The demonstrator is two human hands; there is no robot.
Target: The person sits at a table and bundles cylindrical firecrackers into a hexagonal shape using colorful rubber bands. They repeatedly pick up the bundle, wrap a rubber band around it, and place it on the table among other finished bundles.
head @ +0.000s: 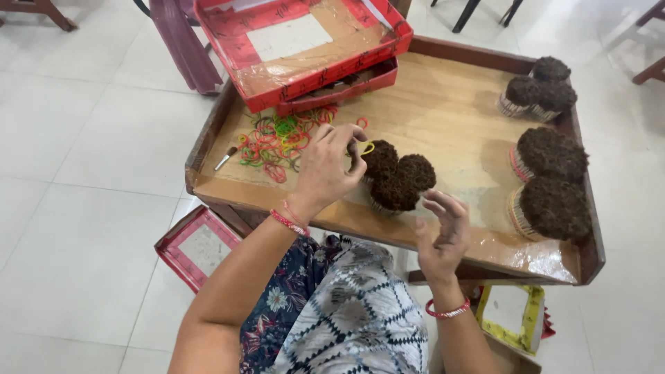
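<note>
Left hand (331, 170) over wooden tray (443, 104), fingers pinched on yellow rubber band (367, 147); band mostly covered by fingertips, only a small loop visible at right of hand. Touching or just above dark brown bundle (398, 179) at tray's front centre, can't tell which. Bundle looks like two or three round tufts pressed together w/ pale wrapped bases; base mostly hidden behind tufts and hand.

Right hand (443, 232) raised near tray's front edge, just right of bundle, fingers loosely curled and spread, holding nothing, not touching bundle. Slightly blurred, fingertip detail unclear. Red bangles on both wrists.

Pile of loose rubber bands (280, 138), red, green, yellow, orange, at tray's left part, just left of left hand. Small brush-like tool (225, 158) at pile's left; tip hard to make out.

Red cardboard box (298, 45) tilted on tray's back-left corner, top cut off by frame edge; second red tray-like part under it, contents dark and unreadable. More brown bundles (540, 90) at back right, larger brown bundles (551, 183) along right side, well apart from hands.

Red flat lid (197, 246) on floor below tray's left, partly hidden under tray. Yellow-rimmed box (512, 315) below right, partly hidden by tray and right arm. Patterned clothing at bottom, cut off by frame.
</note>
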